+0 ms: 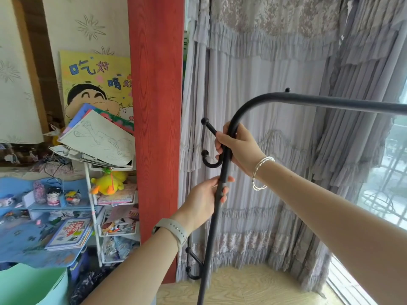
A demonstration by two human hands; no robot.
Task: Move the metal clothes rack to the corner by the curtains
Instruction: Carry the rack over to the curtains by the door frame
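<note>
The black metal clothes rack [330, 101] stands in front of the grey ruffled curtains [275, 150]. Its upright pole runs from the floor up to a bend, and the top bar leaves the frame at the right. My right hand [239, 148] is closed around the pole just below the bend, beside two ball-tipped hooks [206, 137]. My left hand [208, 195] grips the same pole lower down. A second pair of hooks [192, 264] sits near the base. The rack's foot is out of view.
A red wooden post [157, 128] stands just left of the rack. Further left, a white wire shelf [94, 208] holds papers, books and a yellow plush duck. A blue desk [33, 238] is at the lower left. The window [383, 194] is on the right, above the wooden floor [253, 287].
</note>
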